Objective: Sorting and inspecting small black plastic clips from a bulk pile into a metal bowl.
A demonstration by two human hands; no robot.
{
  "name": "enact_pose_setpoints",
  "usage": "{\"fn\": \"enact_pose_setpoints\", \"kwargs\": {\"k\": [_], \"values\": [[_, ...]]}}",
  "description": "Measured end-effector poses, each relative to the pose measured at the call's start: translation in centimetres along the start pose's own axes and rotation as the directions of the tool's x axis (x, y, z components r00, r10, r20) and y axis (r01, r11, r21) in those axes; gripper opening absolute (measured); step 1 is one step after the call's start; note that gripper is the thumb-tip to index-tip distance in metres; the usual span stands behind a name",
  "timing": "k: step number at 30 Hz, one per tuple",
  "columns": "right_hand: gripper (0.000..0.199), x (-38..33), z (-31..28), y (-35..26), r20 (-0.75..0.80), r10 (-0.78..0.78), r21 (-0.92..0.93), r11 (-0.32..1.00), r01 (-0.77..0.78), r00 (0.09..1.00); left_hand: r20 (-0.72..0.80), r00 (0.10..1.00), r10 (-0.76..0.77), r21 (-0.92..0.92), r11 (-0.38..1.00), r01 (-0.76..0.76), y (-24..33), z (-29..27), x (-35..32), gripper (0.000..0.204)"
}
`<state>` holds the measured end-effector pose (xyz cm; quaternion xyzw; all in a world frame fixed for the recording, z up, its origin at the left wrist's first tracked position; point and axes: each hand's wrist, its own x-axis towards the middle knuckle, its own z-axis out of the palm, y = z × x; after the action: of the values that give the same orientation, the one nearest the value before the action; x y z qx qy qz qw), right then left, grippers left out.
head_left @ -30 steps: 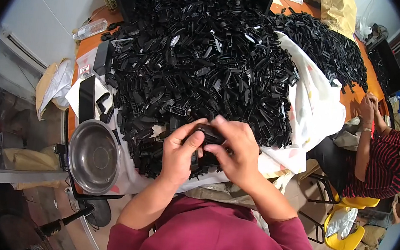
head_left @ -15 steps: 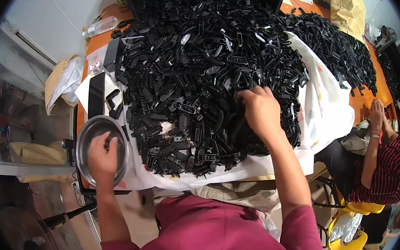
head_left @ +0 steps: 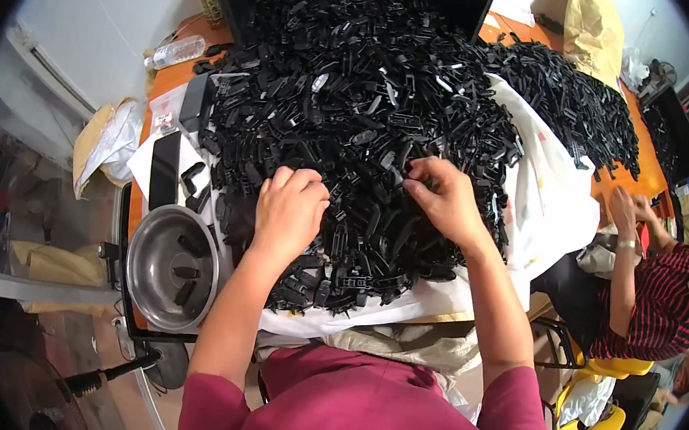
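A large heap of small black plastic parts (head_left: 351, 145) covers the table in front of me. My left hand (head_left: 288, 214) is over the heap's near left part, its fingers curled down onto the pieces; whatever they grip is hidden. Farther right, my right hand (head_left: 448, 198) has thumb and index finger pinched together at a small black plastic part (head_left: 406, 169), just above the heap. Left of the heap stands a round steel bowl (head_left: 142, 274) with three black parts lying apart on its bottom. Neither hand touches the bowl.
A black phone-like slab (head_left: 165, 169) lies beyond the bowl, and a clear plastic bottle (head_left: 176, 51) farther back. White cloth (head_left: 550, 193) edges the heap on the right. A second black pile (head_left: 575, 104) spreads at far right, where a person in striped clothing (head_left: 656, 295) sits.
My left hand has moved from inside the bowl, up and right, onto the heap. Parts now show in the bowl. My right hand stays over the heap, its thumb and index finger now pinched.
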<state>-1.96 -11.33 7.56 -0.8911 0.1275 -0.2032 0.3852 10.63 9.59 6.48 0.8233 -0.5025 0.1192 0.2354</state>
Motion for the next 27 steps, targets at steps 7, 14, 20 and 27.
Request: {"fn": "enact_pose_setpoints", "kwargs": {"k": [7,14,20,27], "values": [[0.045,-2.2,1.0,-2.7,0.081,0.439,0.855,0.431,-0.289,0.895,0.035,0.991,0.128,0.187,0.973,-0.133,2.1,3.4,4.2,0.025],[0.044,-4.2,0.1,-3.2,0.138,0.418,0.897,0.333,-0.292,0.898,0.051,0.952,0.301,0.216,0.928,-0.305,-0.9,3.9,4.6,0.028],[0.045,-4.8,0.4,-4.8,0.125,0.441,0.931,0.258,-0.258,0.889,-0.031,0.931,0.363,0.182,0.918,-0.352,-0.5,4.5,5.4,0.032],[0.024,-5.1,0.5,-4.9,0.132,0.443,0.914,0.293,-0.282,0.887,0.1,0.978,-0.181,-0.536,0.819,0.206,2.5,1.8,3.2,0.03]]}}
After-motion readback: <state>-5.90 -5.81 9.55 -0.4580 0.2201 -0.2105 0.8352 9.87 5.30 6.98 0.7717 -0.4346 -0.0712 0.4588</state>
